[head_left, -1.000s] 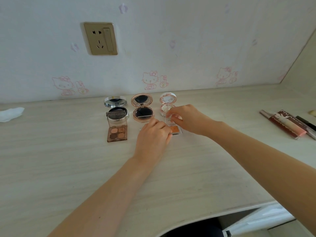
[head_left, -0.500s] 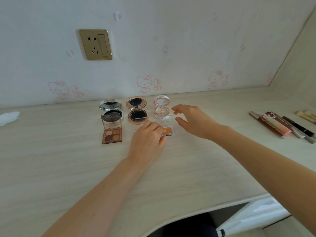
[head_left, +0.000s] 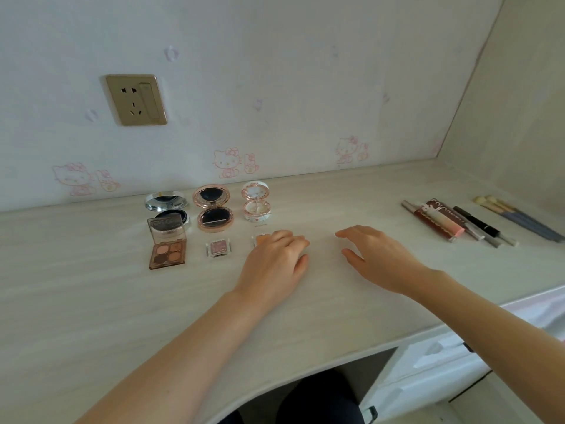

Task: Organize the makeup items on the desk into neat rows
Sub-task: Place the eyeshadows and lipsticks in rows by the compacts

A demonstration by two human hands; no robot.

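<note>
Three open round compacts stand in a back row: a silver one, a rose-gold one and a small white one. In front lie a brown eyeshadow quad, a small pink square pan and an orange square pan. My left hand lies flat, its fingers partly covering the orange pan. My right hand hovers open to the right, holding nothing.
Lip gloss tubes and pencils lie in a cluster at the right, with brushes beyond them near the side wall. A wall socket sits above the desk. The desk's curved front edge runs below my arms.
My right hand has let go of the orange pan and drawn away to the right. My left hand slid right, uncovering the pink pan. The camera turned right.
</note>
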